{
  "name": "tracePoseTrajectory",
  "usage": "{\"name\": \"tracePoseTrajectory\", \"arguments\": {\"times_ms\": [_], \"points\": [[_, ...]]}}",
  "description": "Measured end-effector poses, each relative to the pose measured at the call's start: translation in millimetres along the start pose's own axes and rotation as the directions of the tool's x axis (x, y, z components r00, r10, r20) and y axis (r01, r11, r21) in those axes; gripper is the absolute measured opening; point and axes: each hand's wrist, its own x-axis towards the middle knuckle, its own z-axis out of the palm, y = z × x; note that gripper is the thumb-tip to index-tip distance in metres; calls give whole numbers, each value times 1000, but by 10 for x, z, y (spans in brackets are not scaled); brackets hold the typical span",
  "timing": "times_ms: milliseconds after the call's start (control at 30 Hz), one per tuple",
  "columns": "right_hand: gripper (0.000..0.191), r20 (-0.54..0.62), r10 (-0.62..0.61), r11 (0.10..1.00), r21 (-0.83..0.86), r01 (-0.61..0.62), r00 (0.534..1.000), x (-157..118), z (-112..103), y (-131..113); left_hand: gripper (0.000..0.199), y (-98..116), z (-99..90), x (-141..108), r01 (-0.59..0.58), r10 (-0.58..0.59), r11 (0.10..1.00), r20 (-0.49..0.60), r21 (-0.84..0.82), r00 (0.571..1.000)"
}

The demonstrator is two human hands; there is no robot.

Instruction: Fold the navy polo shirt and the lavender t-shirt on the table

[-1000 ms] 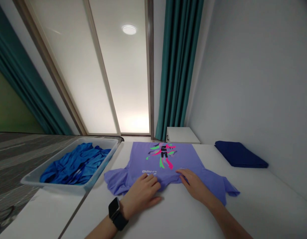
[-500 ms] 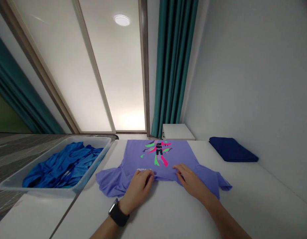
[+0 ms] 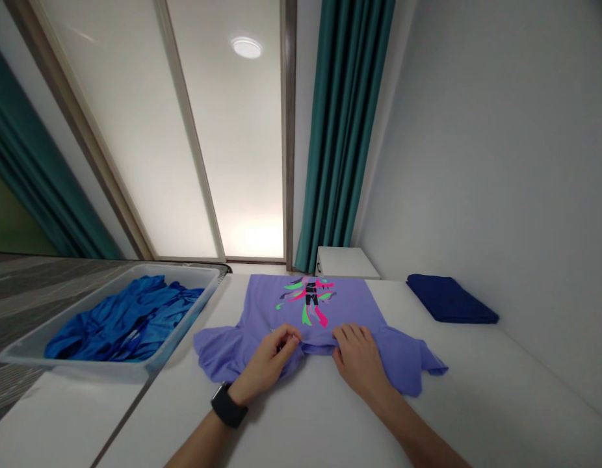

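A purple T-shirt (image 3: 262, 302) with a pink, green and black print lies spread on the white table (image 3: 301, 416), its neckline toward me and a sleeve out to each side. My left hand (image 3: 270, 356), wearing a black watch at the wrist, pinches the cloth at the left of the neckline. At the right of the neckline, my right hand (image 3: 360, 361) has its fingers bent over the fabric, with the thumb tucked near the edge. Fingers and cloth hide the exact grip of both hands.
On the left stands a clear plastic bin (image 3: 149, 370) with crumpled blue clothes (image 3: 135, 318) inside. A folded navy cloth (image 3: 450, 299) lies at the right by the wall. Beyond the table's far edge is a white cabinet (image 3: 347, 262); a seam runs through the tabletop at left.
My right hand has moved left and down onto the neckline, and its fingers have closed on the cloth. My left hand has shifted slightly up and now covers the white lettering.
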Motion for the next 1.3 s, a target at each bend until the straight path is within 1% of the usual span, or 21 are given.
{"name": "tracePoseTrajectory", "arguments": {"times_ms": [100, 200, 267, 400, 467, 500, 533, 567, 633, 700, 733, 767, 833, 900, 933, 1000, 1067, 1133, 1233, 1300], "points": [[19, 18, 67, 998, -22, -67, 998, 0, -35, 112, 35, -22, -16, 11, 21, -23, 998, -30, -59, 999], [25, 75, 105, 992, 61, -110, 992, -46, -66, 272, 39, -33, -37, 22, 36, -44, 992, -66, -121, 997], [28, 145, 80, 978, 182, -106, 986, -90, -98, 372, 41, -18, -57, 20, 45, -54, 985, -47, -168, 997], [29, 266, -45, 902, 425, -75, 963, -135, -256, 545, 40, 47, -121, -7, 67, -56, 973, 56, -222, 997], [30, 300, -69, 863, 497, -94, 951, -117, -354, 643, 39, 66, -163, -20, 64, -46, 973, 86, -220, 995], [29, 304, -59, 854, 508, -110, 951, -103, -394, 692, 38, 67, -183, -22, 63, -44, 975, 93, -211, 995], [27, 287, -34, 856, 502, -120, 957, -89, -421, 734, 38, 62, -200, -21, 60, -43, 979, 92, -196, 995], [26, 244, -3, 868, 482, -119, 970, -82, -435, 762, 37, 53, -211, -16, 56, -42, 983, 83, -173, 996], [25, 84, 52, 902, 424, -83, 995, -102, -424, 745, 34, 27, -214, -3, 38, -32, 995, 58, -94, 998], [28, -79, 35, 928, 373, -3, 996, -184, -381, 608, 28, 9, -194, 7, -2, 1, 1000, 53, 14, 999], [28, -113, 1, 932, 360, 40, 994, -246, -357, 501, 26, 6, -179, 9, -27, 23, 997, 61, 68, 998], [28, -99, -61, 930, 355, 93, 993, -314, -333, 382, 24, 9, -163, 6, -56, 47, 992, 72, 118, 996], [26, -21, -156, 933, 326, 154, 988, -446, -287, 152, 24, 23, -136, -7, -116, 100, 975, 92, 191, 991], [22, 16, -171, 958, 235, 163, 985, -535, -240, 6, 29, 43, -118, -28, -172, 148, 956, 113, 238, 982], [21, 23, -165, 971, 178, 158, 986, -557, -215, -22, 32, 52, -111, -40, -196, 168, 946, 126, 257, 978], [23, 20, -135, 988, 71, 134, 991, -564, -171, 1, 34, 67, -100, -64, -239, 195, 923, 167, 301, 966], [30, 16, -108, 994, 5, 108, 994, -544, -141, 86, 34, 82, -85, -85, -278, 210, 889, 217, 364, 953], [32, 25, -94, 995, -18, 95, 995, -521, -118, 181, 31, 103, -69, -99, -316, 215, 842, 266, 437, 940], [28, 61, -105, 993, -45, 107, 993, -497, -75, 299, 17, 145, -53, -117, -344, 193, 775, 320, 530, 928], [32, 103, -122, 991, -48, 127, 987, -479, -60, 362, 12, 174, -51, -139, -354, 175, 746, 347, 564, 921]]}}
